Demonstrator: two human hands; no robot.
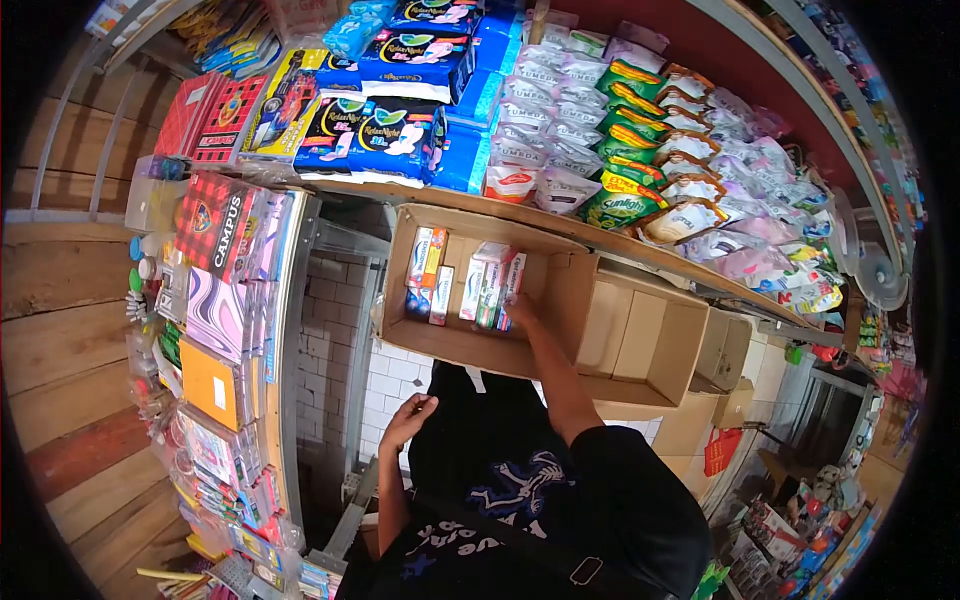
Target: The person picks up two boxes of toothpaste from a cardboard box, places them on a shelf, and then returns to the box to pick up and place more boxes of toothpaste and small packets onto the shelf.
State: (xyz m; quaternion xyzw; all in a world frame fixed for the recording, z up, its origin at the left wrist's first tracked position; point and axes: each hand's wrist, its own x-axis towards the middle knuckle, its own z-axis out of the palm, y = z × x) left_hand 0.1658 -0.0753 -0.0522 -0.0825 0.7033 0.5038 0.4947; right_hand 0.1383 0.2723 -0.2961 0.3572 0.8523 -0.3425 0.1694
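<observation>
My right hand [518, 312] touches small boxes [490, 285] near the carton [440, 340] front edge, left hand [408, 422] outside; I can't tell if fingers grip. Light pressure should suit.

We are in what looks like a shop. We see rows of matching pouches [690, 147] at upper right, stacked blue packs [415, 66] near top centre and piled notebooks [214, 312] at left.
</observation>
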